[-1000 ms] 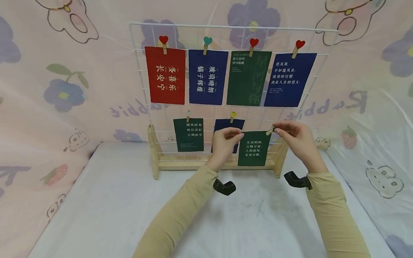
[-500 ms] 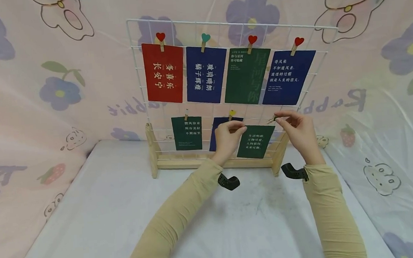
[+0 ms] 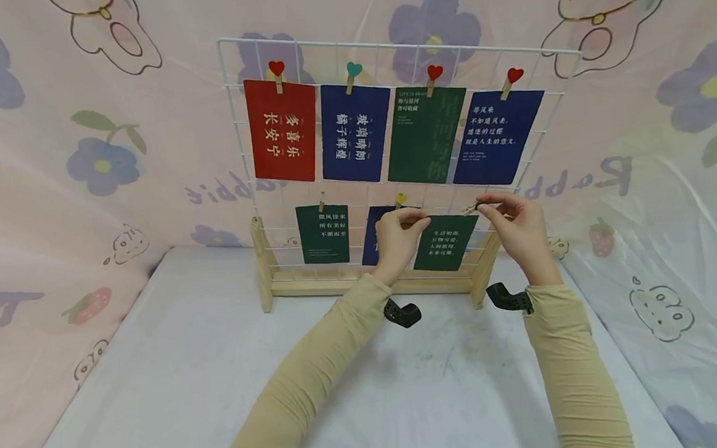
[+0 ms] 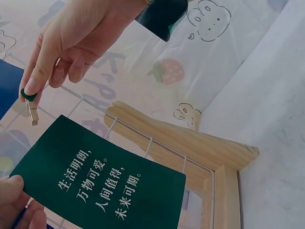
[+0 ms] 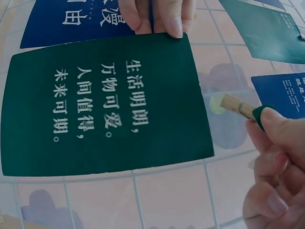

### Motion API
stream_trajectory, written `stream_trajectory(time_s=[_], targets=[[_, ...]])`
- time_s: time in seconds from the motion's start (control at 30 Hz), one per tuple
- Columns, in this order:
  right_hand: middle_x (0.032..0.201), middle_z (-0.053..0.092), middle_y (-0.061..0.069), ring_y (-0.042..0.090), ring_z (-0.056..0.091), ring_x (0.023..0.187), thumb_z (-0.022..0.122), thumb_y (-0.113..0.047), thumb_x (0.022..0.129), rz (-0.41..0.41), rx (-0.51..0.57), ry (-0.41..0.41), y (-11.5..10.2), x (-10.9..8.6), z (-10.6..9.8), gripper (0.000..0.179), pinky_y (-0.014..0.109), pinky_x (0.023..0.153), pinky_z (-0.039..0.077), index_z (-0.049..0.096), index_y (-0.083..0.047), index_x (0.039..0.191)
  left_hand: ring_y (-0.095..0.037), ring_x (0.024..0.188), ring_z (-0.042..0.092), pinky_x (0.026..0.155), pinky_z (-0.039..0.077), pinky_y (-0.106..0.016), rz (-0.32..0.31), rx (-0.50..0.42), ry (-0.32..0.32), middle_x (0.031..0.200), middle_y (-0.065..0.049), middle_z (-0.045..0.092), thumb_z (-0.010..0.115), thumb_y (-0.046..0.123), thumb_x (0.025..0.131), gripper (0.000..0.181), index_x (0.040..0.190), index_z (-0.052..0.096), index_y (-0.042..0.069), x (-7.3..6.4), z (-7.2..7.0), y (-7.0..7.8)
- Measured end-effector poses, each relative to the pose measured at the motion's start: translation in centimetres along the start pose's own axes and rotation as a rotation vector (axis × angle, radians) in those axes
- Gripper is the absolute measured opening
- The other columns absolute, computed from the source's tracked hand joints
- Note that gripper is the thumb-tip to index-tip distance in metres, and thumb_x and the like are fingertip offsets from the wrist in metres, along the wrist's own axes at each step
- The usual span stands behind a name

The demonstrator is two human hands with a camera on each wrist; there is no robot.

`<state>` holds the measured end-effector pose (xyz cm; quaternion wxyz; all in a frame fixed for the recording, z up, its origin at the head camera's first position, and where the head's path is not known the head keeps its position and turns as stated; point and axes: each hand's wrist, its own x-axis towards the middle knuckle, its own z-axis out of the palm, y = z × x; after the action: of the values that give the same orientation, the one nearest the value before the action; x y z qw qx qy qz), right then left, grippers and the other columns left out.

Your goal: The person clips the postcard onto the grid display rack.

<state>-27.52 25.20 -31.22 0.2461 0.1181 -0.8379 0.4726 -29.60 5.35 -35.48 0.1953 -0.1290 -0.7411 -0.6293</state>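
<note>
My left hand (image 3: 399,242) pinches a green card (image 3: 446,242) with white Chinese text by its upper left corner. The card hangs in front of the lower right part of a white wire grid (image 3: 397,45). Between thumb and forefinger, my right hand (image 3: 522,231) holds a small wooden clothespin (image 5: 238,106) with a green end piece. In both wrist views a gap shows between clothespin and card, the pin lying just off the card's top edge. A blue card (image 3: 370,240) under a yellow-topped pin is partly hidden behind my left hand.
Along the grid's upper row hang a red card (image 3: 281,131), a blue card (image 3: 354,134), a green card (image 3: 426,136) and another blue card (image 3: 498,139), on heart pins. Lower left hangs a green card (image 3: 323,234). A wooden base (image 3: 331,284) carries the grid on a white table (image 3: 219,369).
The held green card has risen slightly. The clothespin, which overlapped the card's upper right corner, has moved up and away from it with my right hand.
</note>
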Motion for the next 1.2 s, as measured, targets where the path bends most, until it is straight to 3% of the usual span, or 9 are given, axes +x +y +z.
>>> stream_trajectory(time_s=[0.23,0.47,0.6,0.77,0.97,1.2], targets=[[0.101,0.066,0.002,0.009,0.048,0.064,0.065,-0.006,0.091,-0.034,0.028,0.039,-1.4,-0.4,0.1,0.019,0.018,0.050,0.035,0.068,0.007,0.105,-0.012,0.075,0.063,0.062,0.049,-0.019,-0.008,0.005,0.014,0.087,-0.006,0.070,0.072,0.009,0.086,0.012,0.095,0.074,0.002,0.2,0.2,0.3],[0.097,0.068,0.010,0.010,0.046,0.060,0.066,-0.001,0.089,-0.050,0.027,0.096,-1.3,-0.2,0.8,0.016,0.017,0.048,0.033,0.069,0.009,0.102,-0.012,0.074,0.063,0.062,0.050,-0.019,-0.012,0.010,0.026,0.086,-0.006,0.070,0.072,0.009,0.086,0.011,0.094,0.074,0.002,0.4,0.3,0.1],[0.100,0.067,0.016,0.010,0.046,0.060,0.066,-0.001,0.089,-0.060,0.015,0.116,-0.1,0.3,1.2,0.016,0.017,0.049,0.034,0.070,0.007,0.102,-0.012,0.073,0.063,0.061,0.050,-0.019,-0.016,0.020,0.035,0.084,-0.005,0.070,0.072,0.008,0.086,0.010,0.093,0.075,0.002,0.5,0.5,0.2],[0.102,0.068,0.008,0.010,0.047,0.061,0.069,-0.008,0.089,-0.064,0.015,0.128,2.2,1.0,1.4,0.017,0.018,0.050,0.035,0.072,0.000,0.103,-0.011,0.073,0.063,0.061,0.050,-0.018,-0.019,0.037,0.037,0.084,-0.005,0.070,0.072,0.010,0.086,0.010,0.093,0.075,0.003,0.7,0.7,0.4],[0.096,0.068,-0.001,0.010,0.047,0.060,0.070,-0.010,0.088,-0.077,0.031,0.149,2.6,1.1,1.6,0.015,0.018,0.048,0.034,0.074,-0.004,0.101,-0.012,0.074,0.063,0.062,0.050,-0.019,-0.033,0.024,0.041,0.085,-0.005,0.070,0.072,0.009,0.086,0.010,0.093,0.075,0.003,0.8,0.8,0.5],[0.098,0.069,0.006,0.011,0.047,0.060,0.070,-0.011,0.088,-0.096,0.007,0.156,2.7,1.2,2.0,0.015,0.019,0.050,0.035,0.075,-0.004,0.100,-0.012,0.075,0.064,0.063,0.051,-0.019,-0.028,0.034,0.047,0.086,-0.005,0.071,0.072,0.009,0.086,0.010,0.093,0.075,0.004,1.0,0.9,0.2]])
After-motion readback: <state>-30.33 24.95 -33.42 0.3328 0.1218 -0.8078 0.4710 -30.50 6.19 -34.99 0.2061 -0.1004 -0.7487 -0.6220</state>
